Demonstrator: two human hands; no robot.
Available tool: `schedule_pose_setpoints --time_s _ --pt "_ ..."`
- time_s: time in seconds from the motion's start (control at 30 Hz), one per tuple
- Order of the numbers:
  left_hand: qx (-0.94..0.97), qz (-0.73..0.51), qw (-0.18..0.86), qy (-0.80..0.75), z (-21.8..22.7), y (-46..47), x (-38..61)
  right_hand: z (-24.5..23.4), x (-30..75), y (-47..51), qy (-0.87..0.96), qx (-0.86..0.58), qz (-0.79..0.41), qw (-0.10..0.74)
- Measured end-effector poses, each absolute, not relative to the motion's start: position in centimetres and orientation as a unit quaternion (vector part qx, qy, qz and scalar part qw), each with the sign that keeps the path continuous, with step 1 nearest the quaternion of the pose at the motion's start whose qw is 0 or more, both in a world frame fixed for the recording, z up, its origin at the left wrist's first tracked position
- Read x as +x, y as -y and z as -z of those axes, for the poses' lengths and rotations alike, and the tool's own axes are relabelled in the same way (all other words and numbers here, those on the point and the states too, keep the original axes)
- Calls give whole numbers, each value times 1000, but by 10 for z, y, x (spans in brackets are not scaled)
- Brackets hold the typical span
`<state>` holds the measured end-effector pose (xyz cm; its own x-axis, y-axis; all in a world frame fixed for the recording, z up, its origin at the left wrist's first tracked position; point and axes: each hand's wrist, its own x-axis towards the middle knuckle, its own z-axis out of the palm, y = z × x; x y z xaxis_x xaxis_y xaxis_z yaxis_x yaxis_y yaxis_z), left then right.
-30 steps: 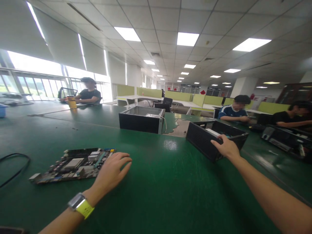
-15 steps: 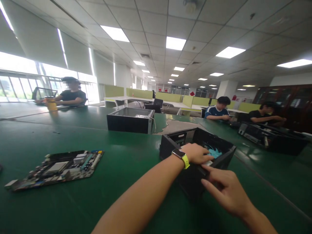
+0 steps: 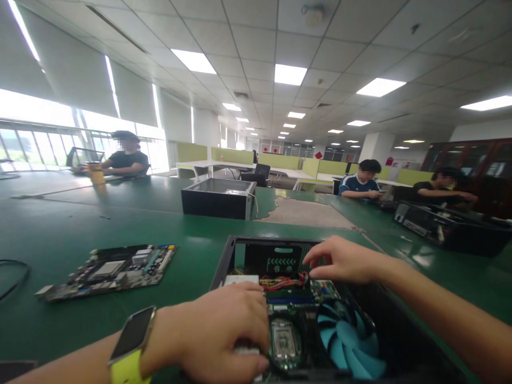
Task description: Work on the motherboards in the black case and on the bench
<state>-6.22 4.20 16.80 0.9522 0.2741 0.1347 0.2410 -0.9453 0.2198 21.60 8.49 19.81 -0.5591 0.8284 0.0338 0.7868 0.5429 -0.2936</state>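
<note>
A black computer case (image 3: 234, 256) lies open in front of me, its inside facing up. My left hand (image 3: 224, 325), with a watch (image 3: 134, 333) on a yellow-green strap, rests over the case's left side. Its thumb is spread from the fingers, whose tips reach down beside the processor socket (image 3: 285, 341). My right hand (image 3: 340, 260) reaches in from the right with bent fingers, thumb and forefinger apart, close to red and yellow cables (image 3: 284, 281). A fan with blue blades (image 3: 350, 341) sits at the right inside the case. A pale metal box (image 3: 241, 279) is partly under my left hand.
A loose motherboard (image 3: 116, 272) lies on the green table (image 3: 192, 266) at left, near a black cable (image 3: 16, 277). Another case (image 3: 216, 205) stands farther back. One more case (image 3: 452, 229) is at right, near two seated people. A third person sits at far left.
The case has turned and come nearer, exposing its interior. My left hand has moved from over the fan to the case's left side; my right hand has gone from the near edge to the cables.
</note>
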Motion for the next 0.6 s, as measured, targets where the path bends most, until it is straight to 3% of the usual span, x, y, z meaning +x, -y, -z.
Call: schedule_pose_setpoints --time_s 0.13,0.2,0.33,0.47,0.6 --pt "987 -26 47 -153 -173 -21 -82 -156 177 -103 881 -456 -1 -130" --pt "985 -4 9 -170 -174 -21 -79 -134 163 -110 867 -459 43 -191" --pt "984 16 -46 -172 -171 -39 -58 -110 151 -119 859 -464 72 -204" --pt "966 112 -84 -218 -160 -73 -22 -106 154 -119 859 -478 57 -176" --pt "932 215 -51 -287 -133 -110 22 -101 156 -115 858 -457 65 -225"
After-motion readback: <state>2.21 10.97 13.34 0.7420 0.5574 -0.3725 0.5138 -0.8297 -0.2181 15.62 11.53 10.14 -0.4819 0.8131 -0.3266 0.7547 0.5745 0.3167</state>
